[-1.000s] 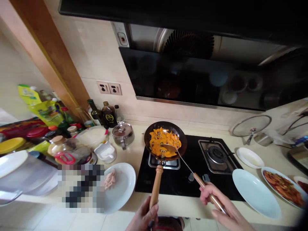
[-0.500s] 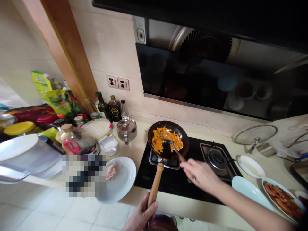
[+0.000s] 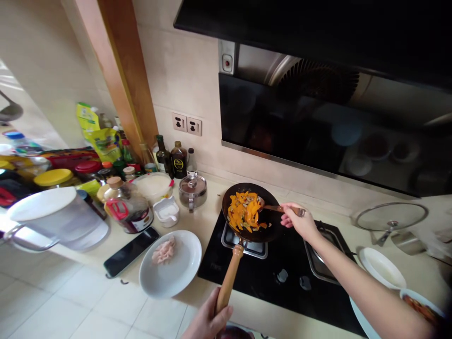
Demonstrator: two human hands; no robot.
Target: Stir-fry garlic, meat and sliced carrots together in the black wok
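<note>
A dark wok point(image 3: 275, 197) with a wooden handle point(image 3: 230, 278) sits over the left burner of the black gas stove point(image 3: 254, 273). My left hand point(image 3: 210, 316) is wrapped round the lower end of that handle. Orange food slices point(image 3: 243, 212) lie in the wok, gathered toward its left and middle. Closed on a spatula point(image 3: 278, 208), my right hand point(image 3: 298, 220) is at the wok's right rim. The spatula's blade end reaches in among the slices and is partly hidden by them.
Left of the stove, a white plate point(image 3: 176, 273) holds pale raw meat strips point(image 3: 164, 252). Nearby are a phone point(image 3: 132, 252), a white salt box point(image 3: 165, 212), a glass pot point(image 3: 192, 193) and several bottles point(image 3: 179, 160). A glass lid point(image 3: 391, 216) and white dish point(image 3: 383, 268) stand right.
My right hand has moved up to the wok's right side, turning the spatula nearly level. The slices have shifted within the wok. My left hand keeps its hold; the view has swung left.
</note>
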